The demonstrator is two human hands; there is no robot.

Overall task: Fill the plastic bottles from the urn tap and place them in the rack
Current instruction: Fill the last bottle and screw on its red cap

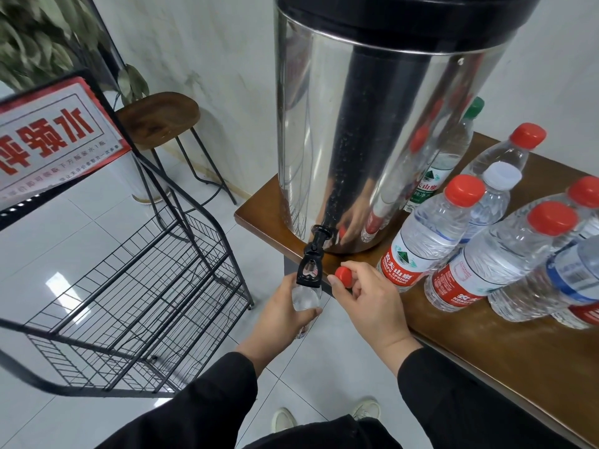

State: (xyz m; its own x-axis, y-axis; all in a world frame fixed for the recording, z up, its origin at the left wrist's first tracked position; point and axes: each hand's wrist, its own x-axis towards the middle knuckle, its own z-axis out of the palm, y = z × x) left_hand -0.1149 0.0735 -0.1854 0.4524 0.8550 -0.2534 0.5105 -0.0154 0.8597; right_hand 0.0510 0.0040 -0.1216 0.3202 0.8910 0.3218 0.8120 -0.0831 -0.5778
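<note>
My left hand (275, 311) grips the bottle (306, 298) right under the tap (309, 270), my right hand (369, 299) pinches its red cap (344, 276); if the mouth drifts off the spout, water hits the floor, and the rack (136, 286) is empty

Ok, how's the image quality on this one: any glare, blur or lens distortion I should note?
Head view: strong wide-angle bending, so the tall steel urn leans and the black wire rack bows; the urn's mirror surface reflects red caps and a hand; ceiling light glares off the glossy white floor tiles; the green plant top left is blurred; the hands and black tap are sharp.
</note>
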